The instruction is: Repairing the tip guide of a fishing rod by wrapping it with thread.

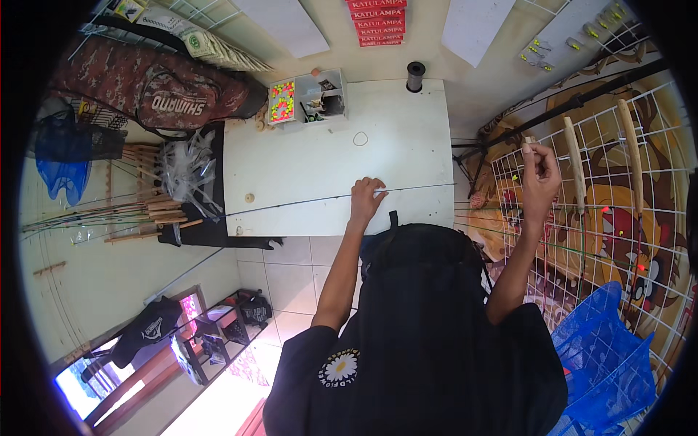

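Observation:
My left hand (367, 198) is closed in a pinch on a thin dark fishing rod (305, 200), which lies slantwise over the near part of the white table (291, 160). The rod runs on past my fingers toward the table's right edge. Raised to the right of the table, my right hand (542, 176) has its fingers curled together. A small pale piece shows at its fingertips, too small to name. Beyond my left hand lies a loose thin ring (360, 138), like a rubber band. A small round cork-coloured disc (249, 198) sits at the table's left.
At the table's back stand a white divided box (309, 120) with bright floats and a black spool (415, 76). Rods with cork handles (167, 212) jut in from the left. On the right are a wire grid (596, 167) with hanging rods and a blue net (607, 356).

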The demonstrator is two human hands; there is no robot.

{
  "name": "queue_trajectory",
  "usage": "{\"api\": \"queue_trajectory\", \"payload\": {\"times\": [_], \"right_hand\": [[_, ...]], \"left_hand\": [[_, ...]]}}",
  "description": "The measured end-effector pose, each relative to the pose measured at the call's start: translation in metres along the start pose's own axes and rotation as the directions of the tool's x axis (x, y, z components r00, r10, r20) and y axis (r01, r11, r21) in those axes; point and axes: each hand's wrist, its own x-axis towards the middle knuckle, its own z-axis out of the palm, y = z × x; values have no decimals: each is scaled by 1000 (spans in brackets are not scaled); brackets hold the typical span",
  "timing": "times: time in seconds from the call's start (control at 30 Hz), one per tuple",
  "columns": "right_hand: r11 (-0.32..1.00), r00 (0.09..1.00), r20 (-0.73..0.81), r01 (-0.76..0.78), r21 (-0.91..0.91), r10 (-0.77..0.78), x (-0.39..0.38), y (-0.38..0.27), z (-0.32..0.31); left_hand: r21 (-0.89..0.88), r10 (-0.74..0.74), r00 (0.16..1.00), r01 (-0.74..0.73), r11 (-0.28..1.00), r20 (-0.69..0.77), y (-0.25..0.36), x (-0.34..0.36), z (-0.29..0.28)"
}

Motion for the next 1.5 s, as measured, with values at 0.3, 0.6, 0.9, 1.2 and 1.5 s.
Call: {"api": "queue_trajectory", "payload": {"times": [0.3,0.6,0.9,1.2,1.5], "right_hand": [[999,994,-112,-5,54,11,3,-26,-17],[997,990,-127,70,23,-66,5,-39,-25],[998,990,-127,58,5,-57,3,-45,-33],[998,936,351,0,-59,21,-16,-18,30],[908,703,662,410,-78,-261,-43,-1,92]], "left_hand": [[20,3,1000,-3,1000,-29,8,3,12],[10,13,1000,-13,1000,-26,12,4,15],[-115,78,993,-67,991,93,25,14,6],[-209,134,990,-138,968,-29,50,11,-33],[-215,150,986,-162,963,-71,75,7,-58]]}}
